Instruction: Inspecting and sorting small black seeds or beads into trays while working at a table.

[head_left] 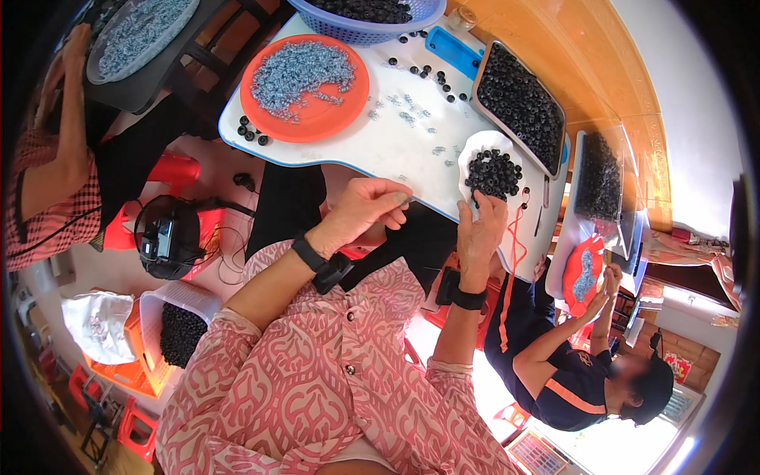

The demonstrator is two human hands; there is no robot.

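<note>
Room: a crowded work corner with a wooden floor, red stools, and two other people seated nearby, each bent over a tray of the same small parts.
Worktop [412,150]: white, rounded at the edge, strewn with loose black rings and small metal pieces.
Trays: an orange plate [317,115] heaped with silvery metal bits, a blue basket [368,32] and a dark tray [518,103] full of black rings.
White dish [484,144]: at the near edge of the worktop, holding a heap of black rings [492,172].
Right hand [480,233]: fingers curled on the dish rim, touching the rings; grip partly closed.
Left hand [360,210]: fingertips pinched together on something tiny, probably a metal piece, though it is too small to be sure.
Step in hand: seemingly pairing a ring with a metal bit.
Next move: calls for picking one ring cleanly from the heap.
</note>
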